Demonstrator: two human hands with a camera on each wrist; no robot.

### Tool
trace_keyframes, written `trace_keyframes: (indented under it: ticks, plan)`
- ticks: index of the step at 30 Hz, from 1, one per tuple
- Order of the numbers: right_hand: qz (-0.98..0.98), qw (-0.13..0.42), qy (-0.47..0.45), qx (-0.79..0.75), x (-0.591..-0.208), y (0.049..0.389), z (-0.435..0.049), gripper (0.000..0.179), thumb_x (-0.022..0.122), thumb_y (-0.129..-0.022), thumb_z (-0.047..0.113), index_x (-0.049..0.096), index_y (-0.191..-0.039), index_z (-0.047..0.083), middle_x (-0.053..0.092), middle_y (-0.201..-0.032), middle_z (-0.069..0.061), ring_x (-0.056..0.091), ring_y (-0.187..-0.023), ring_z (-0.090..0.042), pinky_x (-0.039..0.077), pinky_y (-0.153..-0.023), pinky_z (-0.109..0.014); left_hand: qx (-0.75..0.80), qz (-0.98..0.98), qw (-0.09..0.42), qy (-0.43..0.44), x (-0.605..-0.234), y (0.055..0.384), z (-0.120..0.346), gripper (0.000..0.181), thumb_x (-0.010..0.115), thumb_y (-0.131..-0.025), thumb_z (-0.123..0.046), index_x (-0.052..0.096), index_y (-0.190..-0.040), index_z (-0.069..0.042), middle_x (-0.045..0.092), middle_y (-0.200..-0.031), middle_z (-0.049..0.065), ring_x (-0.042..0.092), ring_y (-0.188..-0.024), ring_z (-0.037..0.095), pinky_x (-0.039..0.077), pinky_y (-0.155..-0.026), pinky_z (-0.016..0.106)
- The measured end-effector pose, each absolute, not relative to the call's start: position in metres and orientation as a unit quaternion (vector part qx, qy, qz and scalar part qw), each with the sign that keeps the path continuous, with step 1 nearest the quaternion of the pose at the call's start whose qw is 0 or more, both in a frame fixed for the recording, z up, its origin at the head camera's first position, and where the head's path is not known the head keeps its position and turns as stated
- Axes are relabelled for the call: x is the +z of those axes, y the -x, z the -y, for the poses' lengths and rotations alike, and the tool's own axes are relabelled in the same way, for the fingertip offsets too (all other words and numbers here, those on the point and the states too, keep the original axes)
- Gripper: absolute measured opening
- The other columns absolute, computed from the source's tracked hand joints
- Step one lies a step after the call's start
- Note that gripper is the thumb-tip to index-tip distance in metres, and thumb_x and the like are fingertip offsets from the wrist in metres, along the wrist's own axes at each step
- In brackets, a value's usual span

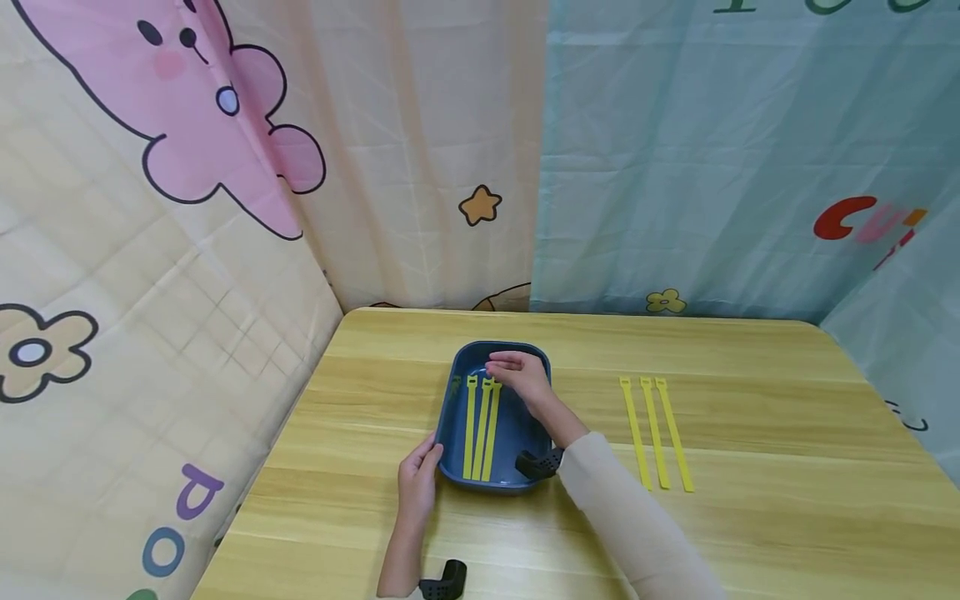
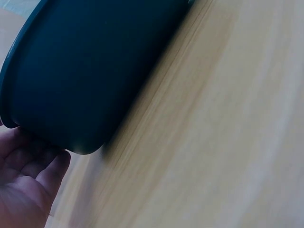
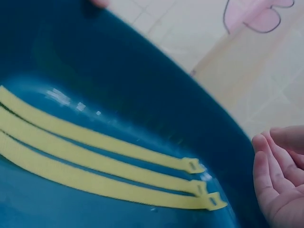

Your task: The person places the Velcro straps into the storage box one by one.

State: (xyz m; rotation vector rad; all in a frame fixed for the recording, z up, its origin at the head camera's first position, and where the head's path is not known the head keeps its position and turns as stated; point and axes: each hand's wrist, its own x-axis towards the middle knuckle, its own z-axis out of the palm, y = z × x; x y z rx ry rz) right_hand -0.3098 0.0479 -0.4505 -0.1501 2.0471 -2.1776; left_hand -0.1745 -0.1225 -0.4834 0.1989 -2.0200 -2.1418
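A dark blue plastic basin [image 1: 534, 429] stands on the wooden table. Three yellow hook-and-loop cable ties [image 1: 470, 429] lie side by side in it, slotted heads toward the far end; the right wrist view shows these cable ties [image 3: 95, 159] up close. My left hand [image 1: 418, 483] holds the basin's near left edge, and in the left wrist view the left hand [image 2: 28, 175] has its fingers against the outer wall. Over the far part of the basin hovers my right hand [image 1: 521, 377]. Nothing shows between the loosely bent fingers of the right hand [image 3: 282, 175].
To the basin's right, three more yellow cable ties [image 1: 654, 433] lie spaced apart on the table [image 1: 787, 417]. Printed curtains [image 1: 420, 167] hang behind the table and along its sides. A black wrist device [image 1: 538, 464] sits on the right wrist.
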Motion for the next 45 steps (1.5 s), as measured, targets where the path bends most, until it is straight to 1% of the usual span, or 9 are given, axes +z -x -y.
trace_keyframes:
  ticks: [5,15,18,26,31,35,37,40,45]
  plan:
    - [-0.674,0.059,0.075,-0.732,-0.441,0.307,-0.058,0.033,0.057,-0.078,0.005,0.051,-0.108,-0.008,0.058,-0.097,-0.019,0.052,-0.093,-0.033,0.044,-0.078,-0.031,-0.723,0.681,0.095,-0.068,-0.485,0.175,0.122,0.032,0.044,-0.086,-0.006,0.047,-0.114,0.008,0.047,-0.117,0.016,0.039,-0.111,0.019,0.034,-0.089,0.026]
    - [-0.692,0.055,0.074,-0.716,-0.417,0.293,-0.077,0.031,0.055,-0.08,0.002,0.05,-0.108,-0.01,0.056,-0.1,-0.022,0.052,-0.093,-0.033,0.044,-0.078,-0.03,-0.731,0.673,0.098,-0.058,-0.483,0.174,0.122,0.032,0.044,-0.086,-0.005,0.046,-0.114,0.01,0.045,-0.117,0.02,0.039,-0.11,0.022,0.035,-0.087,0.022]
    - [-0.698,0.03,0.087,-0.711,-0.425,0.297,-0.084,0.031,0.056,-0.079,0.004,0.052,-0.107,-0.008,0.058,-0.097,-0.019,0.055,-0.089,-0.029,0.045,-0.076,-0.03,-0.731,0.673,0.099,-0.056,-0.483,0.174,0.122,0.032,0.044,-0.086,-0.005,0.046,-0.114,0.01,0.045,-0.117,0.02,0.039,-0.111,0.022,0.035,-0.087,0.021]
    - [-0.709,-0.03,0.086,-0.699,-0.514,0.359,-0.115,0.035,0.066,-0.07,0.027,0.061,-0.099,0.009,0.061,-0.091,-0.008,0.058,-0.083,-0.018,0.048,-0.071,-0.027,-0.731,0.673,0.099,-0.06,-0.483,0.173,0.122,0.033,0.045,-0.086,-0.007,0.046,-0.114,0.009,0.046,-0.117,0.019,0.04,-0.109,0.022,0.036,-0.085,0.019]
    - [-0.703,-0.028,0.079,-0.706,-0.519,0.366,-0.131,0.033,0.066,-0.071,0.02,0.06,-0.1,0.005,0.061,-0.093,-0.012,0.057,-0.085,-0.022,0.047,-0.072,-0.03,-0.734,0.669,0.097,-0.059,-0.484,0.174,0.122,0.033,0.045,-0.086,-0.006,0.045,-0.114,0.01,0.045,-0.117,0.02,0.04,-0.11,0.022,0.036,-0.087,0.021]
    - [-0.71,-0.032,0.08,-0.699,-0.519,0.363,-0.147,0.041,0.066,-0.071,0.027,0.059,-0.103,0.004,0.062,-0.092,-0.006,0.058,-0.084,-0.015,0.046,-0.073,-0.023,-0.735,0.669,0.097,-0.056,-0.484,0.174,0.122,0.032,0.045,-0.086,-0.006,0.046,-0.114,0.011,0.046,-0.116,0.02,0.04,-0.11,0.022,0.036,-0.087,0.021]
    - [-0.714,-0.02,0.067,-0.696,-0.494,0.344,-0.148,0.038,0.064,-0.074,0.021,0.056,-0.105,0.0,0.061,-0.095,-0.01,0.057,-0.086,-0.018,0.045,-0.077,-0.026,-0.733,0.671,0.096,-0.057,-0.485,0.174,0.122,0.032,0.045,-0.086,-0.006,0.046,-0.114,0.01,0.046,-0.117,0.02,0.04,-0.11,0.021,0.036,-0.087,0.022]
    - [-0.718,-0.025,0.054,-0.694,-0.488,0.339,-0.154,0.038,0.063,-0.075,0.021,0.056,-0.106,-0.001,0.06,-0.095,-0.012,0.057,-0.086,-0.019,0.045,-0.076,-0.026,-0.732,0.672,0.095,-0.062,-0.485,0.174,0.122,0.032,0.045,-0.086,-0.006,0.046,-0.114,0.009,0.046,-0.116,0.019,0.041,-0.109,0.021,0.036,-0.087,0.022]
    - [-0.725,-0.057,0.043,-0.684,-0.518,0.357,-0.173,0.042,0.067,-0.07,0.027,0.058,-0.102,0.001,0.06,-0.092,-0.012,0.058,-0.084,-0.019,0.047,-0.072,-0.024,-0.724,0.679,0.1,-0.064,-0.486,0.175,0.122,0.032,0.046,-0.085,-0.007,0.048,-0.113,0.009,0.048,-0.115,0.018,0.041,-0.109,0.02,0.037,-0.086,0.021]
